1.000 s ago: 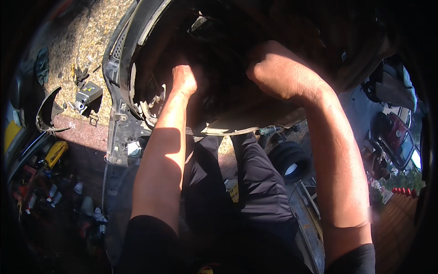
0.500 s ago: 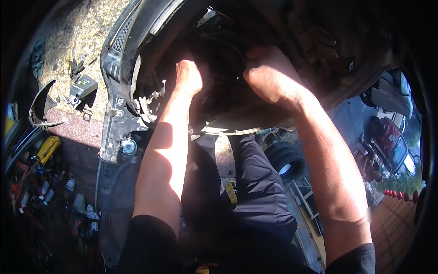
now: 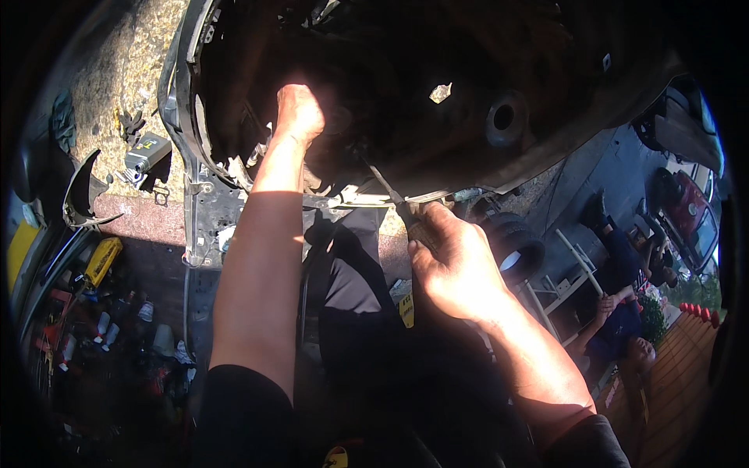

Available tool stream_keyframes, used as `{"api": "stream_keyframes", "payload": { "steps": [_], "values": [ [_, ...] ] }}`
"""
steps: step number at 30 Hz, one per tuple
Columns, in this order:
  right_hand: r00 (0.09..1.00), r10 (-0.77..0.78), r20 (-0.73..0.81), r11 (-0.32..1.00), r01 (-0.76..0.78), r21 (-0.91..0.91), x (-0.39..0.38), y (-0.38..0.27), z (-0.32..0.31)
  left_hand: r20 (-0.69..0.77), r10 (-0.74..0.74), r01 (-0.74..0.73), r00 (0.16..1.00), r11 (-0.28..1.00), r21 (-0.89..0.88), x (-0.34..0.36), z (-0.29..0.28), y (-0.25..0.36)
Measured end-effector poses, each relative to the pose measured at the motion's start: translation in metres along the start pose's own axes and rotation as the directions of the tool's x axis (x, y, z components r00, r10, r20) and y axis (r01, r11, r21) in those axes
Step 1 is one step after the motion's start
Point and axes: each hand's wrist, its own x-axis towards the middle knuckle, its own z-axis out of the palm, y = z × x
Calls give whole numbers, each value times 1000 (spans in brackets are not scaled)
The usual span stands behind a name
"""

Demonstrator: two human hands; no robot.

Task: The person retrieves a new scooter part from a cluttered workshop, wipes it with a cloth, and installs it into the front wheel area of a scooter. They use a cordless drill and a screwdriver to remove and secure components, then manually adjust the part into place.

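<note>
My left hand (image 3: pixel 299 113) reaches into the shadowed cavity of a black car-body part (image 3: pixel 468 47), fingers curled closed. What they hold, if anything, is lost in the dark. Lower and to the right, my right hand (image 3: pixel 460 261) is closed round the dark handle of a slim tool with a narrow pointed metal shaft (image 3: pixel 386 187). Its shaft points up and left, across the pale near edge (image 3: pixel 367 200) of the body part. In the shaded interior, a round opening with a raised rim (image 3: pixel 505 118) and a small sunlit hole (image 3: pixel 441 93) show.
At left lie a grey metal box (image 3: pixel 147 152), a curved black trim piece (image 3: pixel 82 191), a yellow tool (image 3: pixel 101 261) and many jumbled items. On the right are tyres (image 3: pixel 515 242), a pale frame (image 3: pixel 558 288), another person (image 3: pixel 616 335) and a red vehicle (image 3: pixel 690 207).
My right hand has come out of the cavity, down toward me, and the slim tool now shows in it. My left hand stays inside. Another person has come into view at right.
</note>
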Motion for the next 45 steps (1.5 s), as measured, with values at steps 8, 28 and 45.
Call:
{"api": "stream_keyframes", "payload": {
  "steps": [8, 28, 45],
  "values": [
    [997, -72, -6, 996, 71, -55, 77, -2, 26, 40, 33, -37, 999, 993, 112, 5, -6, -2],
    [947, -106, -304, 961, 176, 212, 86, 11, 163, -14, 115, -115, 993, 993, 8, -21, -24, 27],
    [980, -93, -176, 945, 143, 294, 20, 90, 113, -223, -30, -13, 974, 981, -192, -61, -17, 71]
  ]
}}
